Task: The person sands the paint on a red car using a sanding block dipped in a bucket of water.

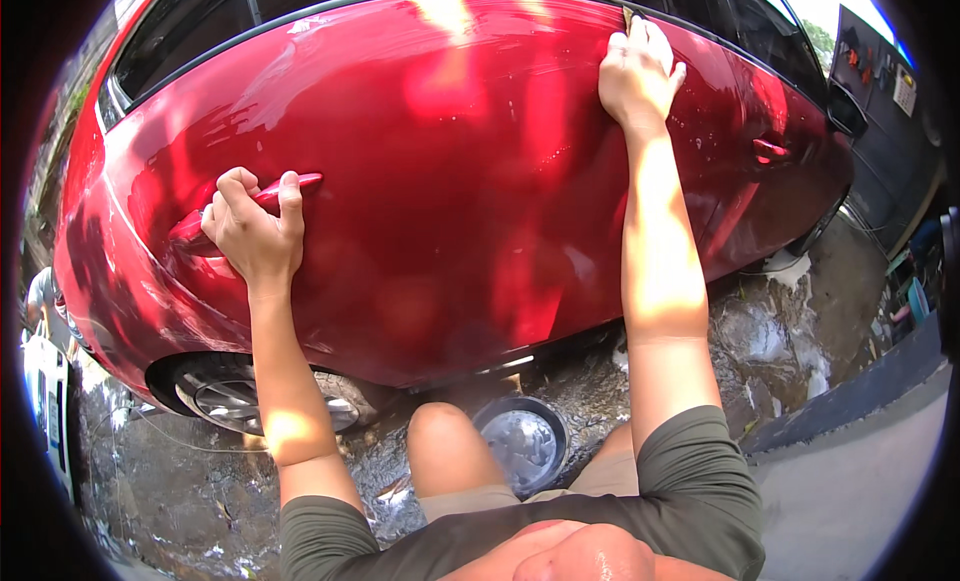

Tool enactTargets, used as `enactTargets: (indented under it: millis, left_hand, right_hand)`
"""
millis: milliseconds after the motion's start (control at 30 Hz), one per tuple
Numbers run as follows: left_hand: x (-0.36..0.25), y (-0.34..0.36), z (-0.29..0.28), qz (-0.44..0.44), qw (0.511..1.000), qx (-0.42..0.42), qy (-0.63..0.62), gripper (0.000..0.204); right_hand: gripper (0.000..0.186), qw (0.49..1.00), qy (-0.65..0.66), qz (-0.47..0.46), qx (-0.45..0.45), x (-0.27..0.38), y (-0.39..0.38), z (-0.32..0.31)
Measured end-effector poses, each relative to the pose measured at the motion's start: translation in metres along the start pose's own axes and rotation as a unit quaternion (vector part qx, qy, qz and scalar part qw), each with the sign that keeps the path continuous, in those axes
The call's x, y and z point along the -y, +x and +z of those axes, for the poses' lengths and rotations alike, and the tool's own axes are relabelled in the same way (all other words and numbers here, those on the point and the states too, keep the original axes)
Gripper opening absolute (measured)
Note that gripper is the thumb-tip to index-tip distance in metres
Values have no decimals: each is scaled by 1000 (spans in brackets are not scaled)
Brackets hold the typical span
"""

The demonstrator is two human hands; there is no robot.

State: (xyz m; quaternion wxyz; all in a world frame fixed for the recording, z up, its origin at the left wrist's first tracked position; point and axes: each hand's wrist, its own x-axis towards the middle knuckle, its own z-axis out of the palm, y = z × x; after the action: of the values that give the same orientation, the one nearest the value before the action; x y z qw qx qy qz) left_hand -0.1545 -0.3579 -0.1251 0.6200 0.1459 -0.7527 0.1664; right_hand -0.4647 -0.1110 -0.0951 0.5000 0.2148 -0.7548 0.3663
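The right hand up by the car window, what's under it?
The right hand presses a small tan thing against the red car door. Only its top corner shows; the hand hides the rest.

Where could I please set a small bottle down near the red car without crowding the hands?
The wet stone ground right of the round metal bucket lies bare. The grey pavement strip farther right is bare too. It is crowded between the rear wheel, the knee and the bucket.
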Motion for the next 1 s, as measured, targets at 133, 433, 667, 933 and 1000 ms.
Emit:
enactTargets:
  millis: [133, 433, 667, 933, 1000]
  left_hand:
    - [6, -11, 9, -3, 1000, 17, -5, 44]
    - [0, -5, 9, -5, 999, 9, 48, 45]
    - [-4, 2, 5, 23, 999, 9, 36, 45]
    - [5, 0, 8, -24, 999, -10, 26, 45]
    - [0, 2, 12, -15, 999, -13, 39, 46]
  right_hand:
    - [53, 976, -51, -213, 1, 81, -23, 8]
    - [55, 998, -10, -46, 36, -3, -14, -18]
    - [52, 982, -179, -20, 57, -119, 1, -33]
    - [57, 991, -29, -82, 98, -88, -21, -52]
    - [48, 995, -49, 60, 63, -130, 20, -73]
